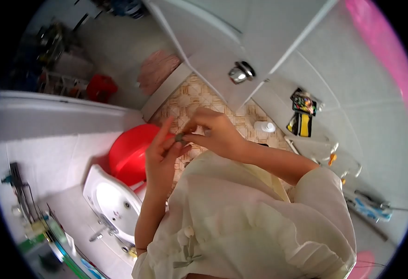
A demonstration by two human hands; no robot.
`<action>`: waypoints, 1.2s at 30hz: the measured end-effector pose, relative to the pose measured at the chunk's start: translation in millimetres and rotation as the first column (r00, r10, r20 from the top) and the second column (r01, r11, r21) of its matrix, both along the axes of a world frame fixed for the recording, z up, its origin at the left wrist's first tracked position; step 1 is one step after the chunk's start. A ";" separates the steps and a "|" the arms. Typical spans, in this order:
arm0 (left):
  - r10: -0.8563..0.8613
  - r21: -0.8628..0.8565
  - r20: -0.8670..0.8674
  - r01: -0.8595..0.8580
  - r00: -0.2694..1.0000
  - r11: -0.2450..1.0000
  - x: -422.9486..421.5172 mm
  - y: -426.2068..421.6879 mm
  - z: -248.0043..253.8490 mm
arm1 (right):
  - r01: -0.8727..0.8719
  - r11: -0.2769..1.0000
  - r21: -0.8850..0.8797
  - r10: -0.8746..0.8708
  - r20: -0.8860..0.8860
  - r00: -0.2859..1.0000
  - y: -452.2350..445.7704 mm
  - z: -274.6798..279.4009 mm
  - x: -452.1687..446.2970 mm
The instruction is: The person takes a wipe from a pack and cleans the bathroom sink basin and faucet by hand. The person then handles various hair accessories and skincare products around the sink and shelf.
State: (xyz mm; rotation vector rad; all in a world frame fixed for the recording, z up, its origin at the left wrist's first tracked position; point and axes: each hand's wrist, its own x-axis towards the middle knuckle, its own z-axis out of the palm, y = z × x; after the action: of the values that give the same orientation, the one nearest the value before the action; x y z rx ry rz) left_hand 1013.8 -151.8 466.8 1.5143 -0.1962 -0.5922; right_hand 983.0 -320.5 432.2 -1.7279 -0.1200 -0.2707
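Note:
Both hands meet in front of my body, above the tiled floor. Between their fingertips is a small grey-green object point(180, 137), mostly covered by the fingers, so its kind does not show. My left hand point(161, 148) pinches it from the left, with the index finger stretched up. My right hand point(219, 134) grips it from the right, thumb and bent fingers closed on it. A red basin point(128, 151) lies behind and below my left hand.
A white washbasin point(102, 197) with a tap point(99, 232) is at lower left. On the patterned floor point(199, 95) stands a white bottle point(265, 126). A door with a round metal knob point(242, 72) is ahead, beside a raised threshold point(167, 93) and a pink mat point(157, 69).

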 end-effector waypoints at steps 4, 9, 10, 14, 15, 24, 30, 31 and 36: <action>-0.299 0.104 -0.166 0.318 0.940 0.942 3.1 -38.9 -21.2 | 0.097 0.992 0.082 -0.080 -0.189 0.979 -37.6 -29.1 -40.5; -0.447 0.152 -0.156 0.468 0.881 0.870 4.5 -71.9 -42.3 | 0.501 0.812 0.299 -0.358 -0.422 0.833 -106.2 -77.5 -81.6; -0.484 0.171 -0.118 0.498 0.867 0.850 6.7 -73.7 -45.5 | 0.600 0.773 0.207 -0.452 -0.484 0.749 -128.1 -96.1 -92.3; -0.434 0.213 -0.185 0.467 0.882 0.858 21.8 -64.9 -58.9 | 0.881 0.469 -0.061 -0.773 -0.510 0.376 -205.1 -190.0 -151.4; -0.389 0.230 -0.204 0.430 0.898 0.873 28.3 -59.1 -63.3 | 0.931 0.362 -0.032 -0.826 -0.475 0.305 -220.4 -210.9 -167.1; -0.178 0.355 -0.186 0.235 0.966 0.905 52.0 -34.2 -60.0 | 0.904 0.113 -0.411 -0.981 -0.193 0.035 -283.8 -202.9 -204.6; -0.151 0.346 -0.191 0.210 0.970 0.914 52.7 -23.7 -76.2 | 0.726 0.047 -0.686 -0.998 -0.057 0.011 -306.6 -199.9 -171.6; -0.151 0.339 -0.189 0.209 0.970 0.917 51.6 -21.8 -77.5 | 0.693 0.039 -0.720 -0.998 -0.064 -0.009 -309.4 -204.7 -167.9; -0.125 0.370 -0.173 0.182 0.977 0.911 48.4 -14.3 -74.9 | 0.560 -0.008 -0.828 -0.999 -0.022 -0.047 -309.9 -211.9 -157.9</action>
State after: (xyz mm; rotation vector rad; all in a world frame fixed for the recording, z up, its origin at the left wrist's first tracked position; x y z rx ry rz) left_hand 1062.1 -166.2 391.9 1.8371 -0.0890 -0.9054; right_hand 825.1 -630.4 220.3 -2.1986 1.8761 -0.5946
